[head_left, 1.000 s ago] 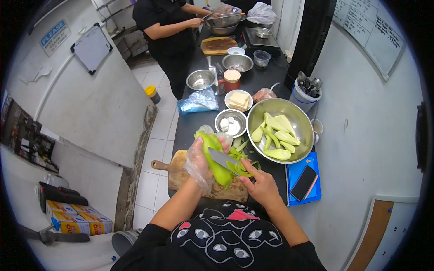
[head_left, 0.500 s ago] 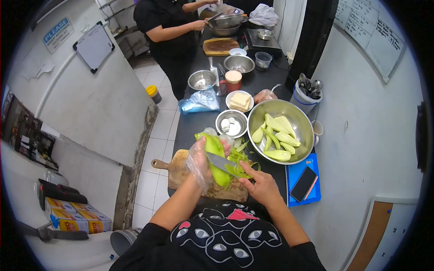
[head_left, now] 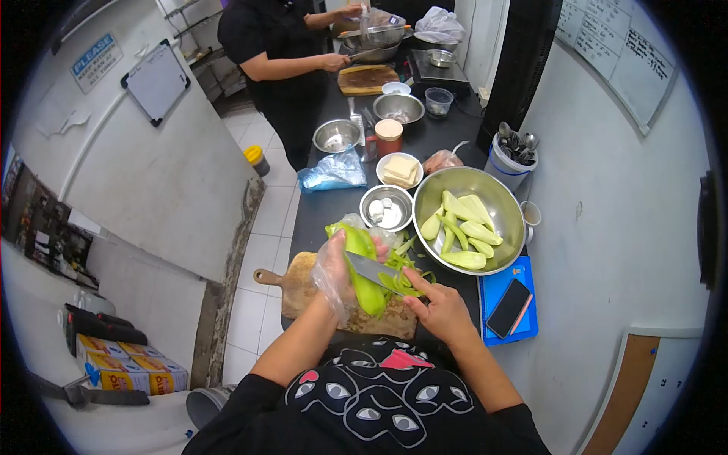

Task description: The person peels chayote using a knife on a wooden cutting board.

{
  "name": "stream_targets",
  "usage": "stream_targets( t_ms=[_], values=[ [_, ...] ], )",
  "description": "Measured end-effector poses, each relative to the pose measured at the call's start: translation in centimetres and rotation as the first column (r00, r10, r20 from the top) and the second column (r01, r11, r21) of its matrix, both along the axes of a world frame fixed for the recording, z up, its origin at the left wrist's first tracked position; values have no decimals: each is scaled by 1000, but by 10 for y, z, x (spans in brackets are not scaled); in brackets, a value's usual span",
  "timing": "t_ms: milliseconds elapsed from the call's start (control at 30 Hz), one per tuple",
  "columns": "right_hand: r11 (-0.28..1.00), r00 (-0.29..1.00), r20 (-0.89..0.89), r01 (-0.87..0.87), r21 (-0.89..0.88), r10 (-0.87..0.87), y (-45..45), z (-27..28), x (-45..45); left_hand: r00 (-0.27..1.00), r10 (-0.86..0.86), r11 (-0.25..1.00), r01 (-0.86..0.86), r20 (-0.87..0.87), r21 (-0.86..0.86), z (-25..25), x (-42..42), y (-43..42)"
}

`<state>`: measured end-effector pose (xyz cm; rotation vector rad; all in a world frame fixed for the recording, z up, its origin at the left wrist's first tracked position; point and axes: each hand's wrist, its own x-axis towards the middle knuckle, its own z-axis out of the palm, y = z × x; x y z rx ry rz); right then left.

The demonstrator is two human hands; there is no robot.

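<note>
Green vegetable [head_left: 367, 282] is in the left hand [head_left: 337, 269], above the wooden board [head_left: 303, 292] which lies on the bench [head_left: 307, 221]. The left hand is closed around this vegetable, and a clear plastic glove covers it. The right hand [head_left: 438, 307] is closed on the knife [head_left: 371, 267], and the blade lies against the side of the vegetable. Thin green peels [head_left: 402, 264] are beside the blade, near the board. Behind the hands there is a small metal bowl [head_left: 387, 208] with white pieces inside. To the right of it stands a large metal bowl [head_left: 494, 199], and pale peeled vegetables [head_left: 464, 259] lie in it. A plate [head_left: 400, 171] with pale yellow slabs is behind the small bowl. Near the large bowl, a phone [head_left: 509, 308] rests on a blue folder [head_left: 531, 322]. At the far end, another person [head_left: 277, 68] stands beside the bench.
</note>
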<state>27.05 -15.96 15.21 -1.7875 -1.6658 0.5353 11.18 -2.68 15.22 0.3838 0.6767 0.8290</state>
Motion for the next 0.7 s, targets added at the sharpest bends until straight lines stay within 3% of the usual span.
stream_targets(
  t_ms=[100, 200, 300, 500, 600, 700],
  values=[
    [998, 998, 49, 33, 51, -36, 2, 6, -4, 995, 101, 989, -99, -16, 107, 11, 7, -12],
    [989, 991, 86, 94, 113, -104, 5, 7, -14, 974, 199, 977, -206, 106, 61, 0, 10, -11],
    [992, 986, 104, 124, 34, -127, 7, 12, -20, 953, 282, 929, -300, 110, 217, -10, 13, -13],
    [986, 995, -38, 101, 132, -97, 13, 6, -23, 936, 330, 908, -350, 122, 229, -6, 14, -18],
    [988, 991, 6, 135, -71, -135, 16, 13, -20, 977, 170, 874, -211, 131, 438, -14, 9, -21],
    [976, 944, -298, 84, -203, -143, 16, 12, -18, 979, 186, 898, -204, 83, 390, -9, 13, -23]
  ],
)
